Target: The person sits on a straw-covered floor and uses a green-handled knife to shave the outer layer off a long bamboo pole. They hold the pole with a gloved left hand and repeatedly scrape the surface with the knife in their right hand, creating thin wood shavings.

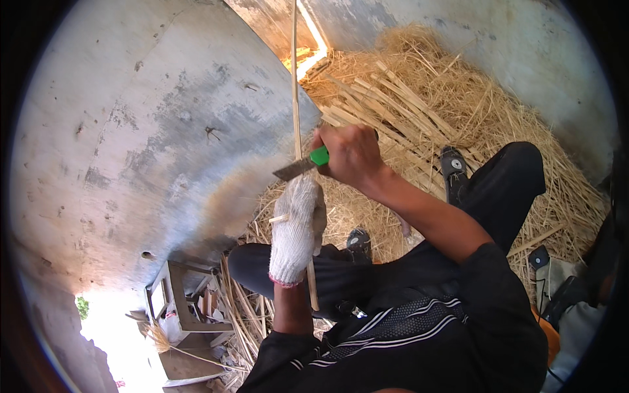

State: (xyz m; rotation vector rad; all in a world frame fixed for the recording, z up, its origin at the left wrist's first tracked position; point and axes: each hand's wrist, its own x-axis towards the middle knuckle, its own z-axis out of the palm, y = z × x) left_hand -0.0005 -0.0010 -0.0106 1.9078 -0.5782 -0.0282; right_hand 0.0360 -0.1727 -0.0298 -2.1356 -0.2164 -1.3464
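My left hand (pixel 301 229) wears a white knitted glove and is closed around a long, thin, pale strip of wood or bamboo (pixel 296 92). The strip stands nearly upright in the view, running past the top edge, and its lower end shows below my glove. My bare right hand (pixel 354 152) grips a knife (pixel 295 169) with a bright green part at the handle. Its flat grey blade points left and lies across the strip just above my gloved fingers. A short light stub (pixel 280 219) sticks out at the side of the glove.
Fine shavings (pixel 485 105) are heaped at the upper right, with split strips (pixel 393 98) lying on them. A pale, stained wall (pixel 164 131) rises on the left. At lower left stands a wooden frame (pixel 206 325) holding scraps. Another person's leg (pixel 576 331) shows at the right edge.
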